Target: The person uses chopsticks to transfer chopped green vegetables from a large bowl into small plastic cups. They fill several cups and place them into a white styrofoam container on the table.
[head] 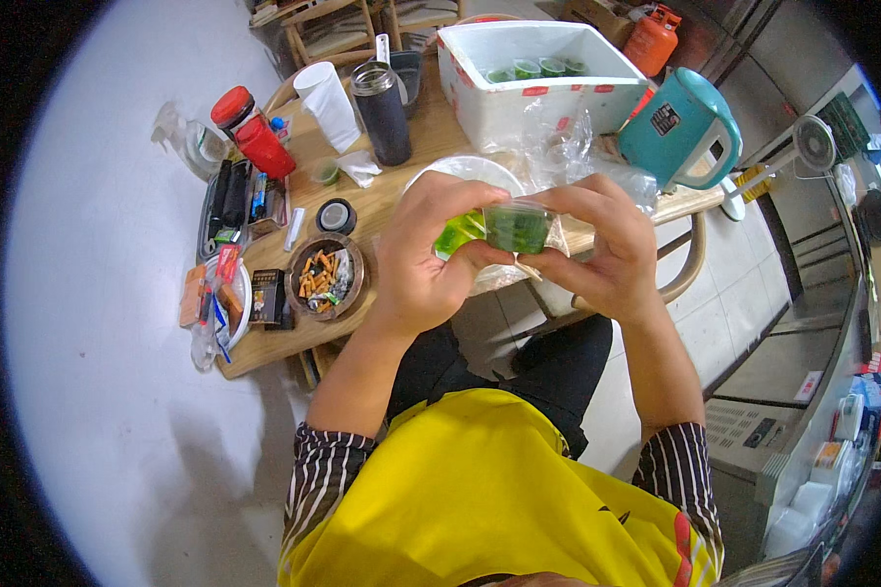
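Note:
Between my two hands is a small clear plastic cup (517, 229) with chopped green contents, held up above the table's near edge. My left hand (433, 246) pinches its left side with thumb and fingers. On its other side, my right hand (602, 246) grips the cup near the lid rim and the base. A white bowl (477, 167) sits behind and below my hands, mostly covered by them. Bright green pieces (459, 233) show in it beside the cup. Clear plastic bags or lids (565, 150) lie just beyond my right hand.
A white foam box (477, 110) at the back holds several similar green cups (527, 69). To its right stands a teal electric kettle (675, 132). Leftward are a dark vacuum flask (382, 117), a paper towel roll (328, 103), another small cup (326, 172) and a full ashtray (360, 293).

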Demonstrator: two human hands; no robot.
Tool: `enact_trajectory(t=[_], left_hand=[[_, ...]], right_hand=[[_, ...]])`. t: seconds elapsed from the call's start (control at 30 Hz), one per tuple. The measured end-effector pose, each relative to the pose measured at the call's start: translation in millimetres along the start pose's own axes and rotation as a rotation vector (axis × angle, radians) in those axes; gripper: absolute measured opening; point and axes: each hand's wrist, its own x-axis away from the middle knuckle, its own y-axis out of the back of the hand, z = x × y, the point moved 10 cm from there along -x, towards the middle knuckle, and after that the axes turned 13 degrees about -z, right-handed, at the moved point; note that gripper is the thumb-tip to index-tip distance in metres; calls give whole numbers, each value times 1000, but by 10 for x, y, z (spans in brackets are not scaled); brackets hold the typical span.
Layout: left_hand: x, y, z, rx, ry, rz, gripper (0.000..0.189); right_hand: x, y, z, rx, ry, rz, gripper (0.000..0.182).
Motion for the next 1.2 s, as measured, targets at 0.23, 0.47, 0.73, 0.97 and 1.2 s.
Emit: enact_trajectory(t=[0.23,0.47,0.73,0.97,1.2], left_hand=[[-14,-108,85,7,28,100,41],[-37,-110,174,-22,-34,106,41],[-88,-117,358,40,-59,62,38],[-80,-77,268,-175,-365,78,34],[1,-113,194,-349,-544,98,28]], right_hand=[[-16,-14,-46,22,-9,8,46],[-40,-49,-128,50,1,38,45],[-59,-84,-303,43,58,-22,40],[-25,-153,-293,148,202,28,40],[11,-273,-357,211,247,98,39]])
